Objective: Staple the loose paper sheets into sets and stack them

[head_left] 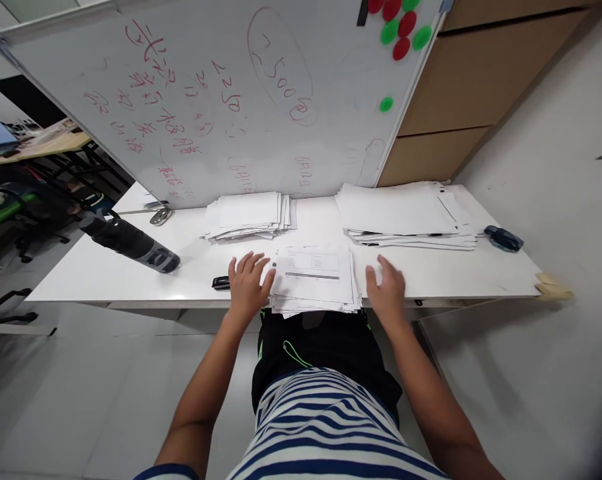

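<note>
A stack of printed sheets (313,287) lies at the table's front edge, right before my body, its lower sheets jutting a little past the edge. My left hand (249,283) hovers by the stack's left side with fingers spread, holding nothing. Partly under that hand is a small black stapler-like object (221,283). On the stack's other side, my right hand (387,287) is open too, thumb and fingers apart and slightly blurred. Farther back, a paper pile (248,215) sits on the left and a larger paper pile (401,213) on the right.
A dark bottle (135,243) stands on the left of the white table (101,280), near a grey mouse-like object (161,216). A dark blue object (503,238) lies at the right. Behind rises a whiteboard (331,100) with magnets, beside cardboard boxes (481,73).
</note>
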### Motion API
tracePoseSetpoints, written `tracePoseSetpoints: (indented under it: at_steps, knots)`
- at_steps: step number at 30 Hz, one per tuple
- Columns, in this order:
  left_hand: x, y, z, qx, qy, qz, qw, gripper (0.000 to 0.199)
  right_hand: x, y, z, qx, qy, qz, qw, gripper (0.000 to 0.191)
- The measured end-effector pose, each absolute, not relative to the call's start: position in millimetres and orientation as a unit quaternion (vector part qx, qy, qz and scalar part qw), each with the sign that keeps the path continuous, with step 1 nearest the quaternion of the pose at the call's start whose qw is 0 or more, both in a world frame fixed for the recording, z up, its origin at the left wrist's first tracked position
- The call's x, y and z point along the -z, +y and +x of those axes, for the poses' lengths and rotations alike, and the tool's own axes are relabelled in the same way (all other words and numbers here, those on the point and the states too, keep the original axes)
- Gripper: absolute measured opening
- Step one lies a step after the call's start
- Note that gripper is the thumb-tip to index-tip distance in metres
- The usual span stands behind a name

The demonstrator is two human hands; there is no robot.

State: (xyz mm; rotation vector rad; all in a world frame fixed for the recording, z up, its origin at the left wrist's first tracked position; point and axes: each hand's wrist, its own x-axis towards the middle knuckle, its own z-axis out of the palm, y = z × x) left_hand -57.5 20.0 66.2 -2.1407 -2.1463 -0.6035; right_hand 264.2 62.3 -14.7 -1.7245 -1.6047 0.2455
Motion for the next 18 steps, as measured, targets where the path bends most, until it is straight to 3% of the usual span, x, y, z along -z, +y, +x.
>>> tracePoseSetpoints:
  at_steps: [3, 7, 13, 18]
  knots:
    - [-80.8, 66.3, -71.3, 0.177, -0.717, -0.674, 0.016, 0.05, 23.5, 86.8, 276.7, -0.047, -0.615, -0.675, 0.405, 0.053]
    - [-81.7, 138.3, -85.9, 0.134, -0.757, -0.639, -0.022, 0.063, 29.5, 93.2, 272.1, 0.015, -0.598, -0.709, 0.374, 0.054]
    - [-58.6, 207.1, -99.7, 0.09, -0.787, -0.61, -0.028, 0.086, 24.9, 89.8, 266.4, 0.004, -0.582, -0.734, 0.349, 0.054]
    - [-47.3, 217.0, -106.6, 0.078, -0.789, -0.607, -0.047, 0.084, 23.7, 91.9, 267.7, 0.016, -0.584, -0.736, 0.343, 0.051]
